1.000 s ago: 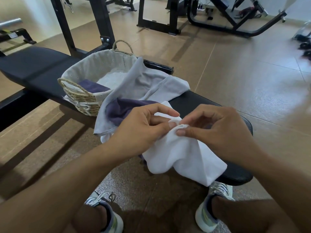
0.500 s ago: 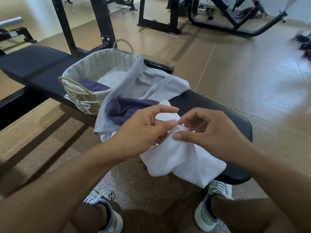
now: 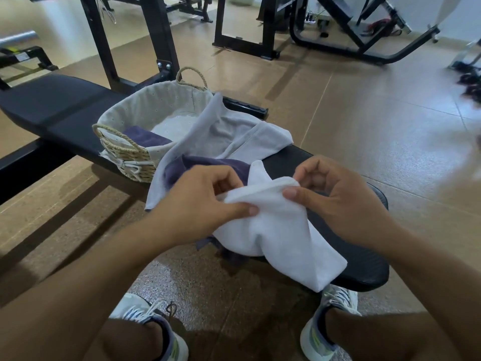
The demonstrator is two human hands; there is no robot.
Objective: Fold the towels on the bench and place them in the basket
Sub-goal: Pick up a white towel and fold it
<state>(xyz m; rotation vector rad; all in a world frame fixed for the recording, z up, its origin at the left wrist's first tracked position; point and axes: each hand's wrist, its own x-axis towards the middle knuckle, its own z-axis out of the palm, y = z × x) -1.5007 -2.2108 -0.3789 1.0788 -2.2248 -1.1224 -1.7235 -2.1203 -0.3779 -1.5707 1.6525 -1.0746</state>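
Note:
A white towel (image 3: 281, 230) lies bunched on the near end of the black bench (image 3: 364, 259). My left hand (image 3: 200, 204) pinches its top edge on the left, and my right hand (image 3: 335, 199) pinches the same edge on the right. Behind it a light grey towel (image 3: 234, 134) drapes from the bench over the rim of the wicker basket (image 3: 122, 149). A purple towel (image 3: 208, 165) lies partly under the grey and white ones. Inside the lined basket sits a folded purple towel (image 3: 145, 136).
The bench runs from the far left to the near right across a tiled floor. Black gym machine frames (image 3: 242, 29) stand behind it. My two feet in white sneakers (image 3: 328, 332) stand on the floor under the bench's near end.
My two hands have drawn apart along the white towel's top edge, stretching a short span of it between them. The towel hangs a little lower over the bench end.

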